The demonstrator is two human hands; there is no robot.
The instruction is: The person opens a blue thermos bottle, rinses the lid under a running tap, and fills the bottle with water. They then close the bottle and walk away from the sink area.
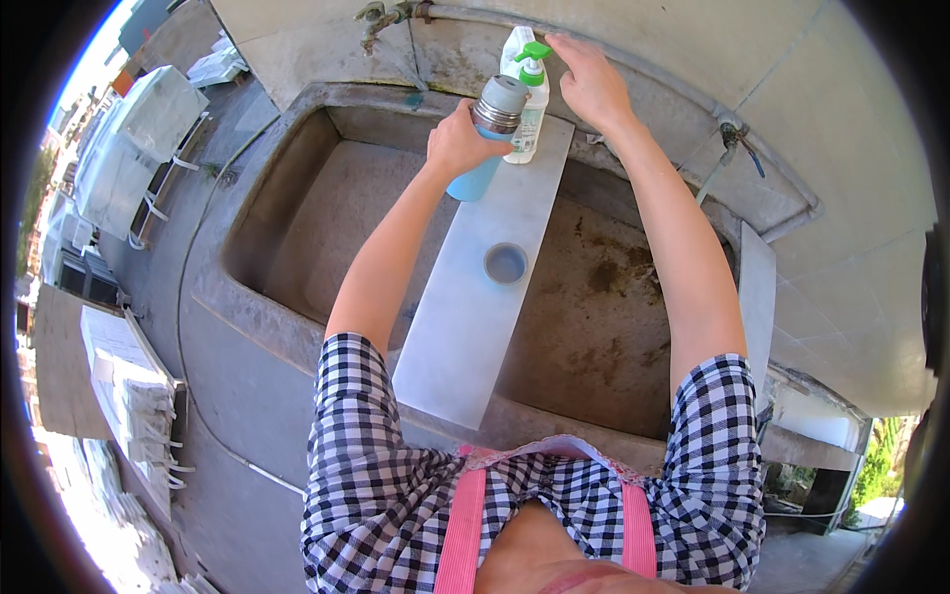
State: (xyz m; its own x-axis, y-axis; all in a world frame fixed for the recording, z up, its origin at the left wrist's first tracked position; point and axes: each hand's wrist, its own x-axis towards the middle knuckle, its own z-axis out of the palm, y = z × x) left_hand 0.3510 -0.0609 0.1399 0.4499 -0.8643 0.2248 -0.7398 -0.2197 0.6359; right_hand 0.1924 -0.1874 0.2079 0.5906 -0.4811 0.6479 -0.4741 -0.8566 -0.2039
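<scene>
My left hand point(460, 142) is wrapped round a light blue thermos flask point(475, 176) with a steel neck and a grey top. The flask is upright, just left of a white pump bottle point(527, 134) with a green pump head. My right hand point(594, 84) is beside the pump head, fingers stretched out, holding nothing; whether a fingertip touches the pump I cannot tell. Both vessels are at the far end of a pale stone board point(460, 327) laid across the sink. Nearer to me on that board rests a small round grey cup-shaped lid point(506, 263).
The board spans a stone sink with a left basin point(346, 203) and a stained right basin point(594, 327). Taps stick out from the wall at the back left point(381, 20) and right point(732, 134). A thin hose point(203, 223) runs along the floor at left, near wrapped white stacks point(139, 148).
</scene>
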